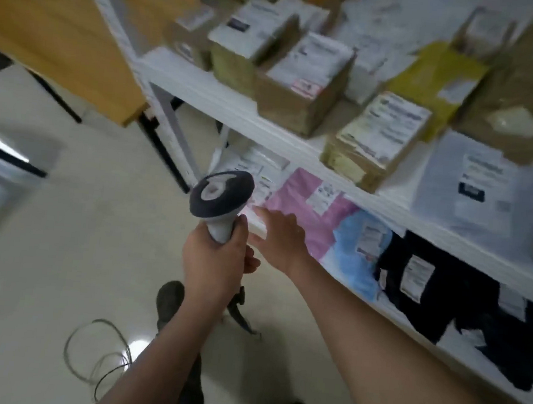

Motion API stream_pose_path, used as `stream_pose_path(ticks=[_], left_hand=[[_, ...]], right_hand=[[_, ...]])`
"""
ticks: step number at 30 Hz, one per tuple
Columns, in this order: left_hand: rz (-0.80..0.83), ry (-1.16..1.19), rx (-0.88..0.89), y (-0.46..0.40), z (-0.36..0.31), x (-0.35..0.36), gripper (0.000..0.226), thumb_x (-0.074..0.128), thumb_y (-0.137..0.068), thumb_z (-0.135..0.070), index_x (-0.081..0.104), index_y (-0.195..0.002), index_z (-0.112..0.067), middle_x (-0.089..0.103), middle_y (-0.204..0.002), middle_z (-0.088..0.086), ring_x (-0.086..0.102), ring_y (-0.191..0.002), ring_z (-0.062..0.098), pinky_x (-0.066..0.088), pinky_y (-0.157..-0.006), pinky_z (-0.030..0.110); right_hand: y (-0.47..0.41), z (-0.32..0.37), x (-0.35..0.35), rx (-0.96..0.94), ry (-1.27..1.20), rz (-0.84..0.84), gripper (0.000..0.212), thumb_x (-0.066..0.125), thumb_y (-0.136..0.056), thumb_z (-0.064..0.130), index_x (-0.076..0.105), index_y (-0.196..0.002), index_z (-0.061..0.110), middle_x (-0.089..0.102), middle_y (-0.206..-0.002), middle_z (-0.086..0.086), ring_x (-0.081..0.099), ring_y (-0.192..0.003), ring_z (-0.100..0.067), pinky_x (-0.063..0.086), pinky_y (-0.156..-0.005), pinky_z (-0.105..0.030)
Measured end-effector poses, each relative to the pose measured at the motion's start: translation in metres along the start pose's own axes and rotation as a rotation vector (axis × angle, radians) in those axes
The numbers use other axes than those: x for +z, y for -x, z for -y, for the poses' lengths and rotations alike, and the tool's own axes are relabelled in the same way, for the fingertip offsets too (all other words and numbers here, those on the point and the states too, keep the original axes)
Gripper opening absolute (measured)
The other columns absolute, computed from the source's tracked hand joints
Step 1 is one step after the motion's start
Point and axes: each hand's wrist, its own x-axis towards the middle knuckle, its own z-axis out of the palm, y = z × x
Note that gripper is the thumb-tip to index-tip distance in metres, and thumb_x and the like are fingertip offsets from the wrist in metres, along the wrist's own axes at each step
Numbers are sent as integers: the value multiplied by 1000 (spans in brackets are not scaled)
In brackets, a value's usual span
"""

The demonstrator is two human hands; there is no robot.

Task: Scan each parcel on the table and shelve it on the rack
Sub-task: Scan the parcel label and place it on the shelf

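Fingers curled: left hand (213, 263) grips scanner (220, 197); right hand (279, 238) touches white parcel (260, 182).

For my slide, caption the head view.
Left hand grips the scanner while the right hand reaches toward a pink parcel on the rack.

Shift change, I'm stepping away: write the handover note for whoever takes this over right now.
Left hand: grips the barcode scanner by its handle.
Right hand: fingers extended, reaching onto the rack's lower shelf, touching a white parcel beside the pink mailer.
Upper shelf and lower shelf already hold many labelled parcels.
The table's top is out of view; check it for unscanned parcels.
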Motion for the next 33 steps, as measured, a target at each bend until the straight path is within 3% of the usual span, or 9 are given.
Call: stream_pose_path(ticks=[5,9,13,16,18,22,26,30,33], left_hand=[[-156,90,23,-53,-49,-97,27,60,-95,-23,63,-77,-3,66,-55,7,67,-48,19,49,-43,19],[-239,137,38,-127,-88,-169,31,59,-96,-21,63,-68,-6,65,-49,4,67,-47,20,51,-48,27],[-226,128,52,-215,-126,-244,32,59,-95,-22,63,-68,-5,65,-51,5,67,-49,20,56,-54,35],[-243,134,56,-276,-157,-300,32,60,-95,-24,63,-71,-2,66,-55,9,68,-51,21,57,-56,37],[-255,133,64,-312,-176,-332,28,60,-95,-24,63,-77,-1,66,-58,11,68,-51,20,57,-54,33],[-272,115,49,-373,-201,-375,28,59,-95,-25,62,-81,-1,67,-62,13,68,-51,18,55,-53,31],[-254,70,17,-424,-211,-392,33,60,-96,-25,62,-80,4,67,-60,13,67,-51,18,57,-54,33],[-224,43,-27,-477,-222,-399,33,60,-96,-24,61,-79,5,66,-61,16,67,-51,22,59,-57,39],[-257,80,-20,-523,-244,-402,29,60,-96,-21,60,-80,3,65,-62,18,67,-54,27,57,-53,33]], right_hand=[[-51,135,1,-141,-127,125,76,29,-78,67,50,-136,22,60,-129,-6,51,-120,-28,44,-100,-45],[-119,234,1,-181,-63,173,60,32,-89,59,52,-132,21,61,-124,-10,56,-115,-28,48,-96,-47],[-208,327,12,-161,-55,182,69,23,-80,66,54,-119,18,61,-113,-10,54,-105,-31,48,-89,-47],[-262,401,9,-197,-9,188,70,23,-84,65,52,-127,17,59,-121,-8,51,-114,-31,40,-98,-43],[-295,443,3,-212,6,184,59,31,-95,53,44,-140,17,50,-136,-8,40,-129,-28,30,-107,-40],[-352,495,-14,-177,54,72,59,39,-100,49,27,-151,21,31,-150,-6,22,-137,-29,33,-106,-43],[-412,521,-30,-97,167,15,59,41,-100,50,28,-149,21,32,-148,-7,24,-135,-29,38,-101,-43],[-480,535,-33,3,211,66,56,41,-100,50,31,-145,18,34,-146,-9,26,-134,-32,39,-98,-43],[-534,555,-33,10,192,99,55,41,-100,49,31,-145,19,34,-146,-10,26,-135,-32,40,-98,-45]])
